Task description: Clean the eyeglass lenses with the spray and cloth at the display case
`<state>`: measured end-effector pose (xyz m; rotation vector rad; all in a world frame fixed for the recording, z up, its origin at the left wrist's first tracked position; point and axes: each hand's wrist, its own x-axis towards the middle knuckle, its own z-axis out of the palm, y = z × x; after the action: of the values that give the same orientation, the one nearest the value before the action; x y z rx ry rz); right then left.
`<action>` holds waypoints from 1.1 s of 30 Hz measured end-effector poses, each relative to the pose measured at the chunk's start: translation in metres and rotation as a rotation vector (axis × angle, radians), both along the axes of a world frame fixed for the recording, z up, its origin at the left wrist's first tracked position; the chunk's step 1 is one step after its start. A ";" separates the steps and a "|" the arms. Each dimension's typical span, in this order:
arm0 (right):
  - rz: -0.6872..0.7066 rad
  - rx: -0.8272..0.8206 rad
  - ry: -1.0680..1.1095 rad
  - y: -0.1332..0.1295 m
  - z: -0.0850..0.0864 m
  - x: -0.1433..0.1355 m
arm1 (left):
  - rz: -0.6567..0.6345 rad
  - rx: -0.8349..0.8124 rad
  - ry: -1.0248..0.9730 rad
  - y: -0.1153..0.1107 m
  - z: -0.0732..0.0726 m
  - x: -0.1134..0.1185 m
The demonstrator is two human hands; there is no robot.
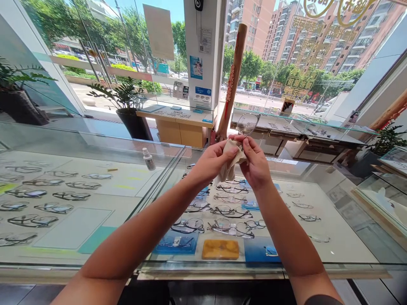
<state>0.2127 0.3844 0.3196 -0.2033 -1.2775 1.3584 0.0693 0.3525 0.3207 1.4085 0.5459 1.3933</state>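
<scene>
Above the glass counter, a pair of eyeglasses [249, 123] is held up with one thin-rimmed lens standing clear of my fingers. My right hand [256, 163] is closed on the glasses near the frame's lower side. A beige cleaning cloth [229, 163] is bunched in my left hand [213, 160], its thumb pressing the fabric and the fingertips meeting those of the right. The cloth and fingers hide the other part of the glasses. On the counter to the left stands a small white spray bottle [148, 159], apart from both hands.
Beneath my arms is a glass display counter [337, 237] with rows of eyeglass frames [230, 212] inside. A yellow-brown case [220, 249] lies near its front edge. Beyond are a potted plant [133, 114], a wooden post [234, 80] and low showcases [280, 123] by the windows.
</scene>
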 end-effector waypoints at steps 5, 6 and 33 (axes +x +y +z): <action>-0.041 0.023 -0.009 -0.001 0.000 -0.001 | 0.024 -0.094 -0.013 -0.003 -0.001 0.003; -0.045 0.024 -0.010 -0.001 -0.001 -0.001 | 0.029 -0.080 -0.010 -0.004 -0.001 0.003; -0.087 0.139 -0.135 -0.006 -0.003 -0.003 | 0.390 0.246 0.071 -0.001 0.002 0.001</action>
<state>0.2098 0.3779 0.3165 -0.2547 -1.4538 1.1935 0.0701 0.3519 0.3225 1.6109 0.7437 1.7732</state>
